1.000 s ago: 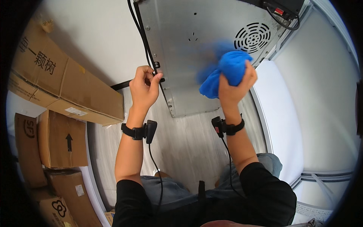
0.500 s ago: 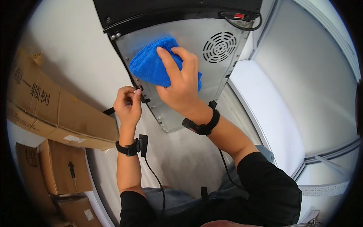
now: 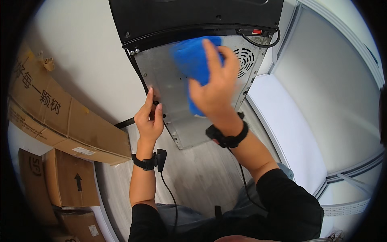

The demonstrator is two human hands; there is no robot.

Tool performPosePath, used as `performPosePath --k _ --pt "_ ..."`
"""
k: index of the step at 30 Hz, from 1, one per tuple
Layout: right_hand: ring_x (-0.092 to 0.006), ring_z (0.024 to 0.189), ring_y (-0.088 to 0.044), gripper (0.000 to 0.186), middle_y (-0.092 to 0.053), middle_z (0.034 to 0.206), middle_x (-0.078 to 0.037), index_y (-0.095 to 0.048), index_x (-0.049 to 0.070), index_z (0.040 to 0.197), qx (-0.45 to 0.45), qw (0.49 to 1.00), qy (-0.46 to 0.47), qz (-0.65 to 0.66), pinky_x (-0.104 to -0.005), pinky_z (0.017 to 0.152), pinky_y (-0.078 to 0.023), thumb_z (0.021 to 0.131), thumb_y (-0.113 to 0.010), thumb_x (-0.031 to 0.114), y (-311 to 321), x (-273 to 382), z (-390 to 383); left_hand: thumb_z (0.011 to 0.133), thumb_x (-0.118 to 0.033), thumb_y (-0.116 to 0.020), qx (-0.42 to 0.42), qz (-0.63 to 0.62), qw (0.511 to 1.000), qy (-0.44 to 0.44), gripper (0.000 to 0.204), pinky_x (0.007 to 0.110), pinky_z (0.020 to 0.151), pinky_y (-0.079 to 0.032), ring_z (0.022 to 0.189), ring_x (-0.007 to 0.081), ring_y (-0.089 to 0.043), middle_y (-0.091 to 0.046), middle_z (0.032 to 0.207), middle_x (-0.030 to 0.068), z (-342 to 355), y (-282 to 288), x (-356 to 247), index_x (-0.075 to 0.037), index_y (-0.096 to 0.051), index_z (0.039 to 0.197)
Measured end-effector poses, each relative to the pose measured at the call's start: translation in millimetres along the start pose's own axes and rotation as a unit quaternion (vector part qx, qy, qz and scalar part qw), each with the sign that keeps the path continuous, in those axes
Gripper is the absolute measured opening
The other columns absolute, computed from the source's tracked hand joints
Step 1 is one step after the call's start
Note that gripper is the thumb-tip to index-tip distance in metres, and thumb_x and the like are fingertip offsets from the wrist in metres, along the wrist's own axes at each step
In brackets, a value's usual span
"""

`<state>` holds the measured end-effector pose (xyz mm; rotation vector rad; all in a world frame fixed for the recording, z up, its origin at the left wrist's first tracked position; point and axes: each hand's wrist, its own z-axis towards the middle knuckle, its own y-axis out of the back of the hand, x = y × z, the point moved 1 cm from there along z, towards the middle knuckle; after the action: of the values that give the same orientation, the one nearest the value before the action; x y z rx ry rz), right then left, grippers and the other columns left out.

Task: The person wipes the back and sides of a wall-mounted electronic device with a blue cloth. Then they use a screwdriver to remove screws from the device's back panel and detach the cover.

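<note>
A blue cloth [image 3: 189, 56] lies bunched against the grey metal panel [image 3: 159, 74] of a tall machine with a black upper part [image 3: 181, 20]. My right hand [image 3: 219, 88], slightly blurred, is closed on the cloth and presses it to the panel's upper middle. The cloth and hand partly cover a round slotted vent [image 3: 247, 60]. At the panel's left edge is my left hand [image 3: 148, 124], its index finger pointing up and its thumb apart from it. Those fingertips are beside a small black fitting on the edge; the other fingers are partly hidden.
A red switch [image 3: 256, 32] and a looped black cable [image 3: 262, 45] are at the machine's upper right. Cardboard boxes [image 3: 98, 129] stand along the left wall. To the right runs a white ledge [image 3: 288, 121] below a framed panel. Black wristbands on both arms trail cables.
My right hand has moved the cloth to the right, partly over the vent. My left hand's fingers have spread from a pinch. The whole view has shifted a little.
</note>
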<state>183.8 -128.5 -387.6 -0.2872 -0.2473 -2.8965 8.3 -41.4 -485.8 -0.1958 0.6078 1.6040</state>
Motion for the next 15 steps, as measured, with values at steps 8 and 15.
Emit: performPosePath --k 8,15 --pt "-0.0378 0.097 -0.050 0.066 -0.052 0.115 -0.018 -0.060 0.008 0.122 0.045 0.994 0.051 0.084 -0.0433 0.084 -0.044 0.057 -0.063 0.000 -11.1 33.6 6.8 0.082 0.009 -0.056 -0.061 0.021 0.998 -0.028 0.048 0.022 0.054 -0.044 0.055 0.0096 -0.052 -0.070 0.087 0.0151 2.3 -7.0 3.5 0.001 -0.056 0.129" --pt "-0.0375 0.097 -0.051 0.067 -0.054 0.116 -0.018 -0.059 0.006 0.121 -0.001 1.000 0.027 -0.012 -0.0432 0.082 -0.043 0.056 -0.057 -0.004 31.7 -37.9 11.9 0.085 0.008 -0.053 -0.085 0.043 0.995 -0.030 0.049 0.019 0.055 -0.039 0.057 0.0050 -0.046 -0.065 0.079 0.0059 3.7 -10.5 -4.3 -0.004 -0.054 0.133"
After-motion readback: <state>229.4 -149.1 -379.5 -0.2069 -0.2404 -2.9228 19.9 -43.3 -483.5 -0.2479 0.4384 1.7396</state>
